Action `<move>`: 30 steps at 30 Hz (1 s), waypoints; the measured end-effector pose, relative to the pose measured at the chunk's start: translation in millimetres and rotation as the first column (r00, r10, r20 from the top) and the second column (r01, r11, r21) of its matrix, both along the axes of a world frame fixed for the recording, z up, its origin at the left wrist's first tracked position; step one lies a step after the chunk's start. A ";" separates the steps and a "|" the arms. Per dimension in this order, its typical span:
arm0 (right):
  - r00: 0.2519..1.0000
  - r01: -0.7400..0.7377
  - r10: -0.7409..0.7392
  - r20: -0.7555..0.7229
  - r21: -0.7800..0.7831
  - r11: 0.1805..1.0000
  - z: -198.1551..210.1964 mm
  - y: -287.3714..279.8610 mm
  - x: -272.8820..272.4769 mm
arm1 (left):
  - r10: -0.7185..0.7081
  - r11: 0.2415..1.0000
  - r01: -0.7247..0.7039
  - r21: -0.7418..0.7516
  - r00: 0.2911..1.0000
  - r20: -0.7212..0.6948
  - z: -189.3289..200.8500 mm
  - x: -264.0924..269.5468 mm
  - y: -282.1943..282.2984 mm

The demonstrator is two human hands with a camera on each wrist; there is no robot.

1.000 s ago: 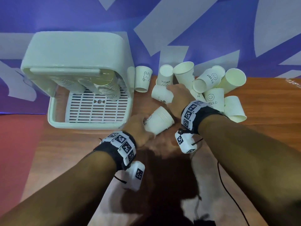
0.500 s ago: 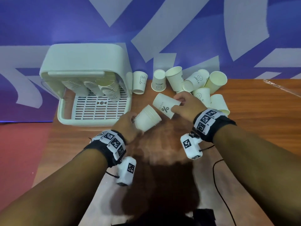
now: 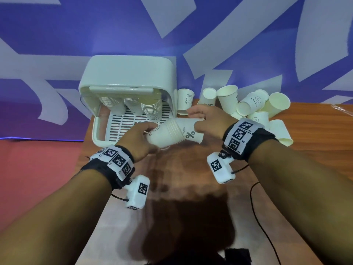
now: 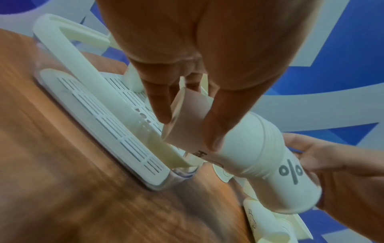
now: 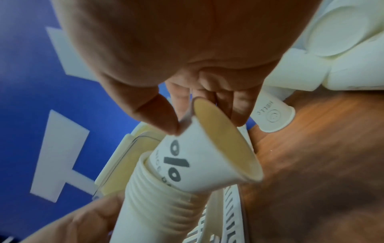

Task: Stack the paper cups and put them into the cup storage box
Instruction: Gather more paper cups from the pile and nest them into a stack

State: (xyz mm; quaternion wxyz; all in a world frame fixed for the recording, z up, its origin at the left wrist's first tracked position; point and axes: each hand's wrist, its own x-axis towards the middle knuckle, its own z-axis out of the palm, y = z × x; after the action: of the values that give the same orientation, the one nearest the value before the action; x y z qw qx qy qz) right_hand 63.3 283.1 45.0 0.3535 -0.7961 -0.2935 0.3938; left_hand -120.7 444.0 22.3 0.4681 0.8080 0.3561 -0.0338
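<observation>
Now the left hand (image 3: 142,139) grips the base end of a nested cup stack (image 3: 164,133), held sideways w/ its mouth toward the right so another cup can go in. The right hand (image 3: 207,121) pinches the rim of the "%" cup (image 3: 191,133), thumb outside, fingers inside, its base partly in the stack, not seated yet. Both hover over the table's (image 3: 191,169) back-middle, just beside the cup storage box (image 3: 129,73) at the back-left edge, which already holds stacks. Loose cups (image 3: 257,104) lie heaped at the back-right, approx. within reach for the next pick.
</observation>
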 end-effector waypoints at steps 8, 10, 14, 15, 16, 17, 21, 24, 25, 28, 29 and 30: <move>0.932 0.191 -0.133 -0.337 0.146 0.971 -10.6 51.6 16.4 | -0.017 0.990 0.022 -0.141 0.999 0.034 -14.3 26.2 4.4; 0.939 0.337 -0.333 -0.089 0.039 0.941 -21.5 58.7 48.1 | -0.011 0.989 0.013 -0.145 1.000 0.015 -20.3 28.9 7.4; 0.935 0.336 -0.306 0.180 -0.167 0.927 -45.1 73.0 86.0 | 0.020 0.976 -0.022 -0.218 1.000 -0.009 -28.8 28.4 11.9; 0.947 0.290 -0.252 0.198 -0.194 0.937 -48.2 78.6 86.8 | 0.029 0.971 -0.031 -0.237 1.000 -0.013 -29.4 28.2 12.7; 0.958 0.228 -0.176 0.227 -0.228 0.947 -53.6 84.0 88.0 | 0.042 0.967 -0.044 -0.252 0.999 -0.013 -30.6 28.3 13.8; 0.961 0.162 -0.089 0.262 -0.274 0.948 -56.2 89.2 87.3 | 0.055 0.963 -0.056 -0.264 0.998 -0.013 -32.2 29.1 15.2; 0.934 0.069 0.056 0.352 -0.332 0.941 -65.8 102.7 89.5 | 0.064 0.958 -0.065 -0.278 0.998 -0.010 -33.8 31.1 18.4; 0.953 0.101 0.009 0.303 -0.345 0.933 -66.9 101.1 95.0 | 0.057 0.958 -0.057 -0.282 0.998 -0.008 -32.6 29.4 18.4; 0.954 0.094 0.019 0.298 -0.361 0.928 -64.3 99.8 94.5 | 0.059 0.958 -0.060 -0.282 0.998 -0.010 -32.2 28.5 17.9; 0.943 0.067 0.070 0.326 -0.390 0.918 -60.3 88.1 86.1 | 0.043 0.966 -0.049 -0.255 0.999 -0.029 -26.0 25.4 14.4; 0.936 0.075 0.072 0.345 -0.395 0.916 -59.6 82.5 80.4 | 0.032 0.969 -0.040 -0.243 0.999 -0.037 -22.9 24.0 12.4; 0.932 0.094 0.053 0.359 -0.380 0.920 -60.0 76.2 75.1 | 0.019 0.973 -0.028 -0.228 0.999 -0.043 -20.3 22.4 11.0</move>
State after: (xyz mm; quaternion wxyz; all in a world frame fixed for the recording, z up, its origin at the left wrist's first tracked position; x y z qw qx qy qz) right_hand 138.4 359.4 -15.1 0.1315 -0.9124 -0.2605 0.2869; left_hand -98.3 455.0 2.0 0.5511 0.7436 0.3689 -0.0852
